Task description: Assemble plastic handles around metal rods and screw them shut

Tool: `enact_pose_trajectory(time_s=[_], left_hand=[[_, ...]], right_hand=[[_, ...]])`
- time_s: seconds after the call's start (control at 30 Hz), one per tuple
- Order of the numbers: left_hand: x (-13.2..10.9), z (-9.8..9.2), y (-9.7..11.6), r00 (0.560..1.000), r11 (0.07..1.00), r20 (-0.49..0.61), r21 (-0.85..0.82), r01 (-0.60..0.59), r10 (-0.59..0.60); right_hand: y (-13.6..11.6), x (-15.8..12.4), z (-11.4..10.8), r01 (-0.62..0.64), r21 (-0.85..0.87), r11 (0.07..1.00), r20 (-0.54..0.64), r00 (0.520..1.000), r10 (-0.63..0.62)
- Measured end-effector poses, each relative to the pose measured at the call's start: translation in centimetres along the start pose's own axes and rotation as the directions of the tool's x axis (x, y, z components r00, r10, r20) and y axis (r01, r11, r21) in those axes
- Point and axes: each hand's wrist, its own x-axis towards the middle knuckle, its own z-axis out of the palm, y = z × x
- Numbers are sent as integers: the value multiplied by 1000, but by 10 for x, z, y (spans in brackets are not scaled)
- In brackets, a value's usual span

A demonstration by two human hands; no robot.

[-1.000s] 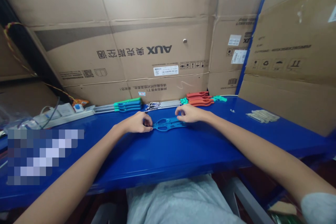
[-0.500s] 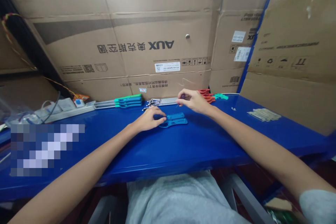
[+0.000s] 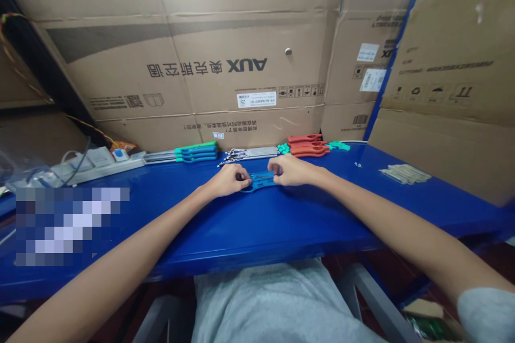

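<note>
Grip holding?

Yes, left hand [image 3: 227,180] and right hand [image 3: 293,170] pinch the blue plastic scissor-shaped piece [image 3: 262,180] from either end, mid-frame on the blue bench [image 3: 306,225].

Risk?

Uneven pressure could let it slip.

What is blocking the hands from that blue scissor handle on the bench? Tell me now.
Nothing visible blocks them. The left hand and the right hand are both on the blue plastic scissor handle, which lies on the blue workbench, with no other item between hand and handle.
</note>
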Motion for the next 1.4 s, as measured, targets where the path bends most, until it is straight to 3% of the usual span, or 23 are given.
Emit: enact_pose_trajectory(time_s=[0.27,0.77,0.97,1.4], left_hand=[[-2,0,1,999,998,25,-36,47,-46],[0,3,4,988,984,63,-97,149,-144],[-1,4,6,988,987,64,-66,144,-140],[-1,3,16,989,990,73,-46,132,-129]], right_hand=[[-19,-6,7,-40,-35,999,-23,999,39],[-42,-12,19,-113,-216,970,101,985,138],[-46,-13,16,-184,-180,966,134,969,209],[-43,-11,5,-125,-165,978,190,969,156]])
